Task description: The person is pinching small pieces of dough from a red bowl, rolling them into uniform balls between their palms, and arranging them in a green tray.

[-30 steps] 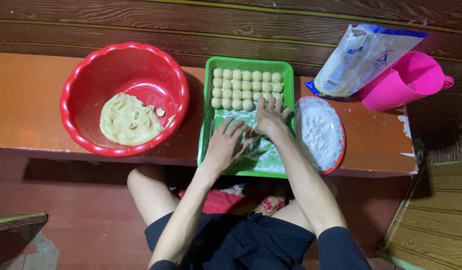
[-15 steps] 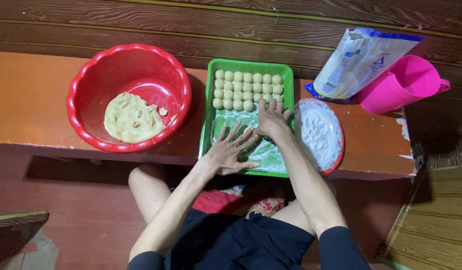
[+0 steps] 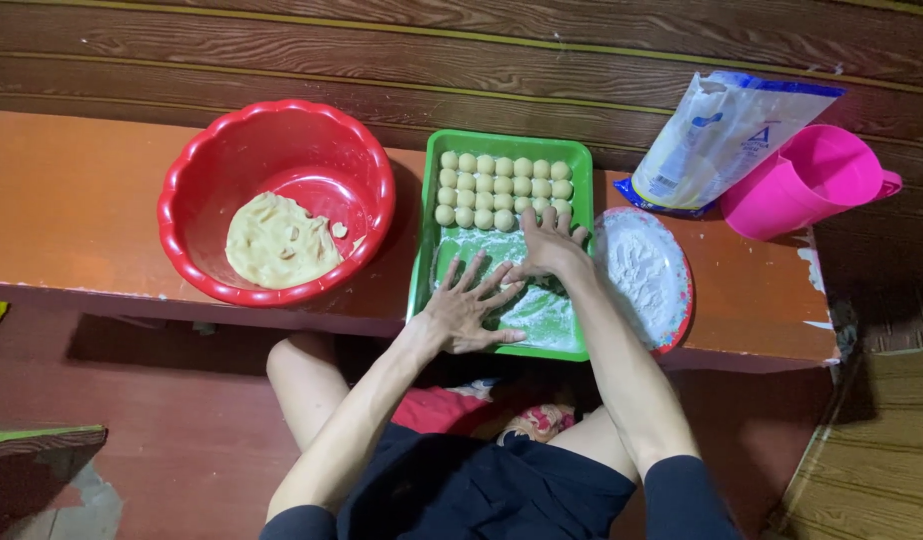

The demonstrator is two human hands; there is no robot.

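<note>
My left hand (image 3: 469, 310) lies flat, fingers spread, on the floured near half of the green tray (image 3: 422, 250). My right hand (image 3: 550, 243) sits just beyond it, possibly rolling something underneath. Dough balls (image 3: 502, 188) fill the tray's far end. The red bowl (image 3: 192, 165) stands left of the tray, the flour plate (image 3: 644, 275) right.
</note>
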